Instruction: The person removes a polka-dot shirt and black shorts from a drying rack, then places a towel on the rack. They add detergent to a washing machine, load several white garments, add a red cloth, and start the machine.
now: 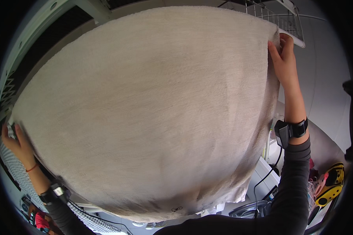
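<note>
A large cream plush blanket (141, 111) hangs spread before me and fills most of the view. At the upper right, my right hand (284, 60) grips its side edge near the top corner, thumb in front and fingers behind. My left hand (19, 144) is at the far left, beside the blanket's left edge and a grey-and-white checked cloth (20, 164); its thumb and fingers are apart, and whether it pinches any fabric cannot be made out. The blanket's top lies over a white rail (294, 39), whose end shows at the right.
A wire rack (264, 14) stands behind the blanket at the top right. Below right are a white appliance or box (261, 177), a dark plastic basin (248, 208) and a yellow-and-black item (331, 185). Cables run from both wrist devices. Shoes (150, 225) are on the floor.
</note>
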`<action>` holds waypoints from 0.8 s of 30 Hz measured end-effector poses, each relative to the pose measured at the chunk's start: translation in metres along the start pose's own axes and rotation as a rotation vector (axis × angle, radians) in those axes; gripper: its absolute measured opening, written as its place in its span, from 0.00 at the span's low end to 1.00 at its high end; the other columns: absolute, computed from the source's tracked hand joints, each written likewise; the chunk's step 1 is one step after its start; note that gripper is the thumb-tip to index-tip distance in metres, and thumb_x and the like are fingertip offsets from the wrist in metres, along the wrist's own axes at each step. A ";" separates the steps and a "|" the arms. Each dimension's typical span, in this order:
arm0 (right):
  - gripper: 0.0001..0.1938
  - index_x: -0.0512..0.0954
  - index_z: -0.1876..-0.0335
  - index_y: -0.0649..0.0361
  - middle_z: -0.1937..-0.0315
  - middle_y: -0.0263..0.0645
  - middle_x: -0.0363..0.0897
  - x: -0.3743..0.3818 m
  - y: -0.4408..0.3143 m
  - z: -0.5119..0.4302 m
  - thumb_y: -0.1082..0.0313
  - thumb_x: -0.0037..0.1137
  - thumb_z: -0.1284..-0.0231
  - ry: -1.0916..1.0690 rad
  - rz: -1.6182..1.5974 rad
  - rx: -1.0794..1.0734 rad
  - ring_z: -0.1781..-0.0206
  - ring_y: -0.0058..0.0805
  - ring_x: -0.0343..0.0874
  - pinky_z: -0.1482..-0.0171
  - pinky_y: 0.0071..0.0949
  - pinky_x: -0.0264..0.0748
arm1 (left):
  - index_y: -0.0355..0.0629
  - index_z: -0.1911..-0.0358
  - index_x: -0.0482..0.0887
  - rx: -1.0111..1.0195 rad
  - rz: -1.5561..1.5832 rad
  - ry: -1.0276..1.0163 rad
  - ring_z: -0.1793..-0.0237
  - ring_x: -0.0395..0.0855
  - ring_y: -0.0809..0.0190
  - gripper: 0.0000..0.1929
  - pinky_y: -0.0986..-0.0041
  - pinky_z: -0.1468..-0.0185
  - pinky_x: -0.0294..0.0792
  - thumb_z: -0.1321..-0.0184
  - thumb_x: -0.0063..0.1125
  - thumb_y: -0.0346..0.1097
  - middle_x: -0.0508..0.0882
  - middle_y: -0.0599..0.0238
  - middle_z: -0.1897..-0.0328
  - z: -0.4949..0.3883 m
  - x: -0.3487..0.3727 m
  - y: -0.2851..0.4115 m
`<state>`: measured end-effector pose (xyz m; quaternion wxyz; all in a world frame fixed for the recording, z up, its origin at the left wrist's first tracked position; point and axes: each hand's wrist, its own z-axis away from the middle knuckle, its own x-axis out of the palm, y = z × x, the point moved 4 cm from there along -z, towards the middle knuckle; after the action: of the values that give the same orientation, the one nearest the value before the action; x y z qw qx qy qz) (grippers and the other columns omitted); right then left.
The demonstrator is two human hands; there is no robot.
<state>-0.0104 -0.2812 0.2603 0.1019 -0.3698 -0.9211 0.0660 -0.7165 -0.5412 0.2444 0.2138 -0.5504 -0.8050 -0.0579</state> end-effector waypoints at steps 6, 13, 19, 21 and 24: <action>0.26 0.63 0.42 0.64 0.51 0.52 0.78 -0.005 -0.015 0.000 0.54 0.57 0.35 -0.020 0.277 -0.051 0.52 0.38 0.80 0.48 0.34 0.74 | 0.41 0.36 0.69 0.264 0.173 -0.228 0.32 0.67 0.49 0.24 0.61 0.31 0.59 0.34 0.53 0.37 0.72 0.51 0.35 -0.042 0.001 0.187; 0.15 0.71 0.50 0.62 0.63 0.36 0.77 -0.005 0.033 -0.006 0.56 0.49 0.29 0.021 -0.193 0.179 0.60 0.22 0.71 0.53 0.23 0.68 | 0.44 0.41 0.75 0.440 0.341 -0.227 0.43 0.76 0.49 0.20 0.63 0.40 0.66 0.34 0.52 0.41 0.80 0.54 0.44 -0.096 0.013 0.296; 0.12 0.74 0.54 0.61 0.65 0.33 0.77 -0.012 0.029 -0.013 0.59 0.49 0.29 0.088 -0.163 0.226 0.60 0.21 0.72 0.53 0.23 0.69 | 0.41 0.49 0.79 0.322 0.351 -0.318 0.57 0.79 0.50 0.18 0.63 0.50 0.69 0.34 0.51 0.45 0.81 0.56 0.57 -0.094 0.023 0.284; 0.12 0.75 0.54 0.60 0.62 0.36 0.78 -0.013 0.015 -0.008 0.59 0.51 0.31 0.095 -0.053 0.145 0.57 0.25 0.74 0.52 0.26 0.71 | 0.40 0.50 0.79 0.320 0.350 -0.289 0.58 0.79 0.50 0.18 0.63 0.51 0.69 0.34 0.52 0.46 0.81 0.56 0.58 -0.094 0.016 0.282; 0.13 0.76 0.52 0.59 0.56 0.40 0.79 -0.023 -0.018 -0.001 0.58 0.53 0.33 0.245 0.173 -0.092 0.51 0.34 0.76 0.49 0.30 0.72 | 0.41 0.49 0.79 0.371 0.391 -0.244 0.58 0.79 0.50 0.19 0.64 0.52 0.69 0.36 0.54 0.47 0.81 0.57 0.58 -0.102 0.015 0.299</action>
<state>-0.0063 -0.3102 0.2614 0.1902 -0.4574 -0.8686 -0.0135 -0.4200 -0.4454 0.2997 0.2196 -0.6493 -0.7004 0.1991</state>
